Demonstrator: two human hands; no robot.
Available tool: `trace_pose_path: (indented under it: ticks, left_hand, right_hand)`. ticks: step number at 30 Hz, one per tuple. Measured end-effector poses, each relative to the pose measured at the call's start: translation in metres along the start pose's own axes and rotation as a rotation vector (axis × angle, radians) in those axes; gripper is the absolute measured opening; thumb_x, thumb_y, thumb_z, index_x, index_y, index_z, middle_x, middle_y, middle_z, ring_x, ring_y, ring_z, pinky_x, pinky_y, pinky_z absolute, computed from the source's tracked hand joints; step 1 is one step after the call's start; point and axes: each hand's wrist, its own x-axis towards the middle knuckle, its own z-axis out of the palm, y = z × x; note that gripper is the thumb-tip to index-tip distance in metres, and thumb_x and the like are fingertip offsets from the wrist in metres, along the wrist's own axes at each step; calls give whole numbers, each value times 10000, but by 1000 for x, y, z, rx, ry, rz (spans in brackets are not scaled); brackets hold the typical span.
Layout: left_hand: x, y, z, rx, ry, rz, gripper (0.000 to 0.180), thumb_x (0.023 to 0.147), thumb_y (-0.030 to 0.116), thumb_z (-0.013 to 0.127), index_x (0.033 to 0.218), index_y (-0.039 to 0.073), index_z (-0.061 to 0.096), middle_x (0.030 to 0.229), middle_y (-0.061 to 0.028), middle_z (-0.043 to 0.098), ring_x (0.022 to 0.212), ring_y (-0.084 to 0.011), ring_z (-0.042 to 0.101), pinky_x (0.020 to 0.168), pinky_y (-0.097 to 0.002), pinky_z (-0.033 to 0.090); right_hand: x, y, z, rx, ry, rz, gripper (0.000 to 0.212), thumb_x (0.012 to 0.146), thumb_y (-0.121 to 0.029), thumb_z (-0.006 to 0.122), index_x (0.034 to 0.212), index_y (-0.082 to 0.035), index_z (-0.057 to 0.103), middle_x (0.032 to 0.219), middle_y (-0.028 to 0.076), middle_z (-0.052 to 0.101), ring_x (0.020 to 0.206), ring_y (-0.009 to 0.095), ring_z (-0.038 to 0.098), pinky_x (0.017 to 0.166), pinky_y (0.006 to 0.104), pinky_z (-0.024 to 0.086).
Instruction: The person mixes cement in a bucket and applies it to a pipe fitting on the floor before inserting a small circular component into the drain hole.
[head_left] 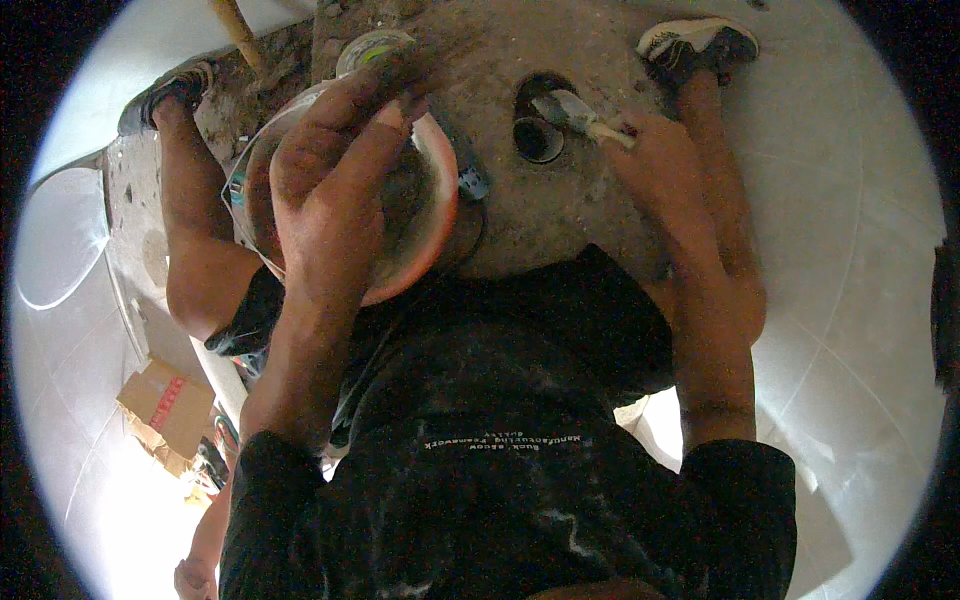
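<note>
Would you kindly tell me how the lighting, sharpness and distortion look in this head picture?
In the head view, glare washes out the area below the box, while the floor is dim and grainy; also in the head view, lines on the pale surface at right curve, black fills the corners, and the left hand looks somewhat soft.

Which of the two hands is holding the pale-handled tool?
The right hand: it grips the tool, while the left hand appears over the bucket.

Floor: open on near side of pipe
Bucket: blocks room beneath left hand
Pipe: crowded by brush at upper right
Right leg: bars passage outward of right hand
</note>
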Motion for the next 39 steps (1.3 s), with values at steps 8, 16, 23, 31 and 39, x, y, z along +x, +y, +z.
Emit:
trace_pose_path:
  ticks: [8,16,23,31,39]
  left_hand:
    - [-1,-10,-12,-93,-28,-49,348,966,87,603,1281,-59,631,1160,-116,722,1090,-169,656,989,-280,478]
    - [0,-32,-44,-92,62,20,326,947,100,619,1227,-58,667,1127,-130,734,1068,-186,677,995,-306,488]
    - [-3,-8,-36,119,54,37,309,963,119,607,1212,-50,675,1114,-130,737,1043,-181,684,984,-313,493]
    - [1,-20,-41,-108,78,-12,302,970,100,599,1210,-70,668,1105,-128,741,1031,-175,687,976,-308,501]
    - [-1,-14,-54,-267,119,-29,297,985,54,556,1228,-94,638,1163,-184,714,1103,-255,689,1030,-372,516]
  right_hand:
    - [66,17,37,-315,-94,67,409,823,-366,687,1085,-58,746,1021,202,729,955,402,702,859,506,541]
    - [60,-14,-25,-198,-269,125,436,842,-396,649,1128,-81,747,1047,195,740,1037,381,695,995,507,461]
    - [51,-21,-12,-310,-166,101,472,848,-393,667,1130,-21,733,1025,206,742,1035,385,691,985,489,471]
    - [57,-32,-8,-445,-139,50,475,871,-396,677,1122,6,715,1064,232,726,1051,395,684,1074,485,402]
    - [38,-25,-18,-291,-103,57,449,862,-418,688,1089,-36,754,1034,226,738,1017,377,702,1024,463,444]
